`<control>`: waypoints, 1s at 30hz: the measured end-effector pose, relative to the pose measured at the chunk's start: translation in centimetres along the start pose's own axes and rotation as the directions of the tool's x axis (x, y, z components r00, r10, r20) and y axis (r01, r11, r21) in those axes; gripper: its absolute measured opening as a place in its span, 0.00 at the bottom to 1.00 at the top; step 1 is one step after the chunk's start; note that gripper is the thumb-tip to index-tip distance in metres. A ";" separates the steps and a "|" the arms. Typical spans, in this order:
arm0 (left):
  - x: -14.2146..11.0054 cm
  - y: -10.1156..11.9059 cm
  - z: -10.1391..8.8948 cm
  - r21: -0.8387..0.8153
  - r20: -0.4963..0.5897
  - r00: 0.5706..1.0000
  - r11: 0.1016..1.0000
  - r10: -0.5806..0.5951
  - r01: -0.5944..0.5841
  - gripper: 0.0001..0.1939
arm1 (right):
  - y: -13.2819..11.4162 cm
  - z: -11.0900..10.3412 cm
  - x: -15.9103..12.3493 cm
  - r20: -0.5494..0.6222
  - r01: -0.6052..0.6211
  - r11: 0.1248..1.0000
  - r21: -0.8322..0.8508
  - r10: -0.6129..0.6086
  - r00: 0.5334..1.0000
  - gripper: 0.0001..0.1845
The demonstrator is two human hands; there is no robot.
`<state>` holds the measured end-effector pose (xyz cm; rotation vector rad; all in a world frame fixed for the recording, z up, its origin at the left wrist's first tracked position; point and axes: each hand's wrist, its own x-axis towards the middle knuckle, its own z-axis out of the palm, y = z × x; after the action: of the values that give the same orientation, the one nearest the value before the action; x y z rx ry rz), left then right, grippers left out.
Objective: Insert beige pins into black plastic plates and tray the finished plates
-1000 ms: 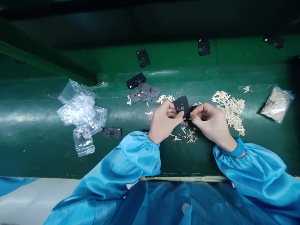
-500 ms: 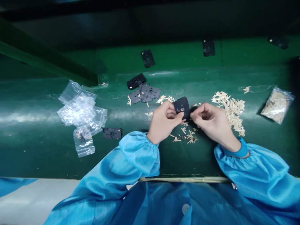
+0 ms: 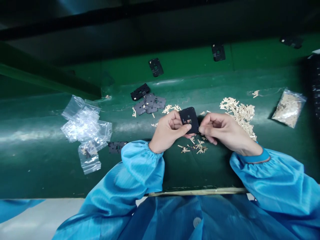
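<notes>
Though in left hand [image 3: 167, 134], black plate [image 3: 188, 114] partly behind the thumb [image 3: 183, 131].

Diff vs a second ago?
View shifted, so most things on the bench sit slightly left in frame. Right hand swung flatter, fingertips still at the edge of the held black plate. Left sleeve now overlaps a loose black plate. Nothing visibly grabbed or released. Same: left hand holding, cream pile, clear bags.
</notes>
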<state>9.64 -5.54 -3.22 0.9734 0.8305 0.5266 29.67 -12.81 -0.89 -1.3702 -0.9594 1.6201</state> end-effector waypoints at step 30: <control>-1.2 0.3 2.1 -0.386 0.000 0.992 0.915 -0.124 0.115 0.18 | 3.0 2.8 -0.1 0.018 0.273 0.949 0.159 -0.279 0.960 0.15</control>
<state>10.63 -7.30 -1.85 0.5501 0.7653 0.5711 26.57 -14.22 -3.24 -1.0503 -0.9792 1.4803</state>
